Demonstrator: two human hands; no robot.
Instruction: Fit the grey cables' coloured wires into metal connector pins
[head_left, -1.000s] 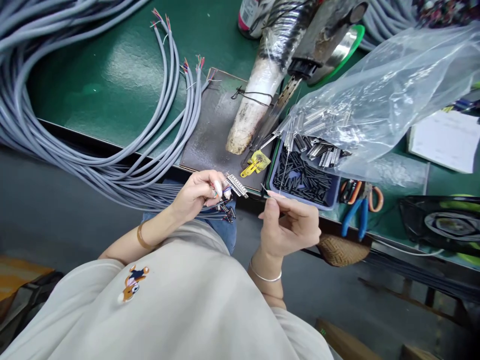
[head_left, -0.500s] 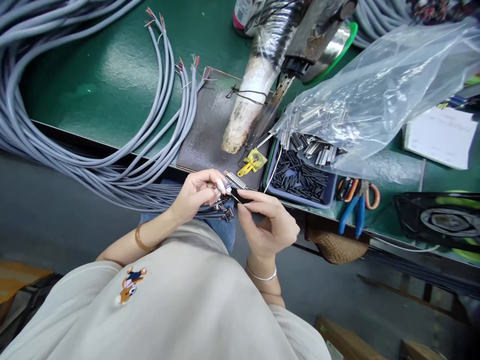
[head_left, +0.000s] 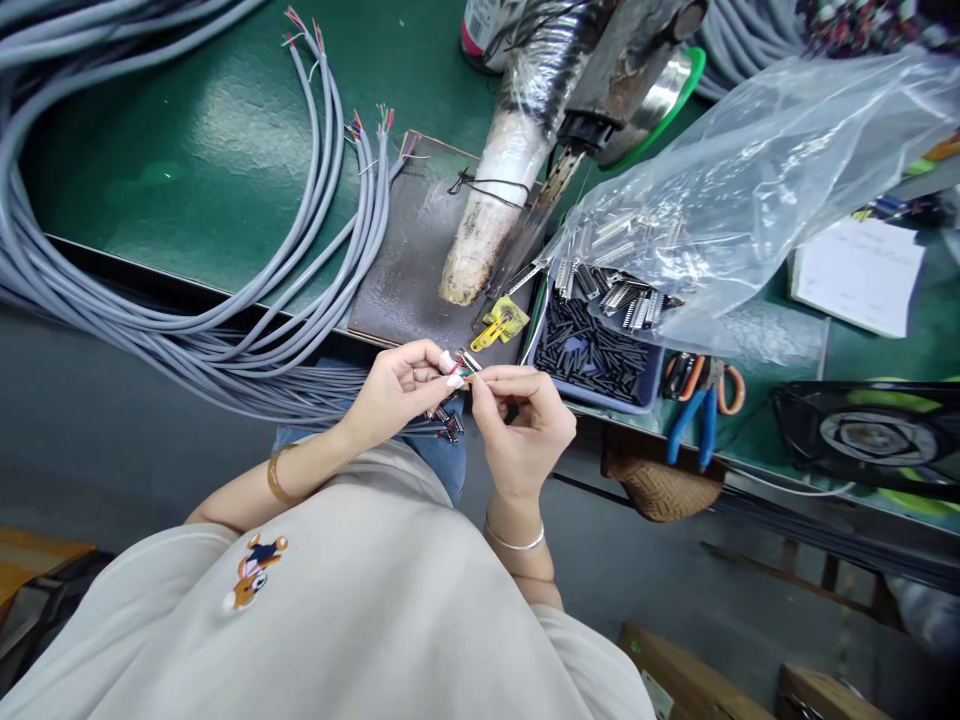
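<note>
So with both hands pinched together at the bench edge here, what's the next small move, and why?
Probably slide the small black piece in the right hand onto a wire end held by the left hand. Both fingertips meet at the coloured wires just off the bench edge, and a tray of similar black pieces sits close by. Whether it is already on is too small to tell.

Green-topped workbench (head_left: 225,150), grey floor (head_left: 112,440) below, cardboard boxes (head_left: 690,680) at its foot
</note>
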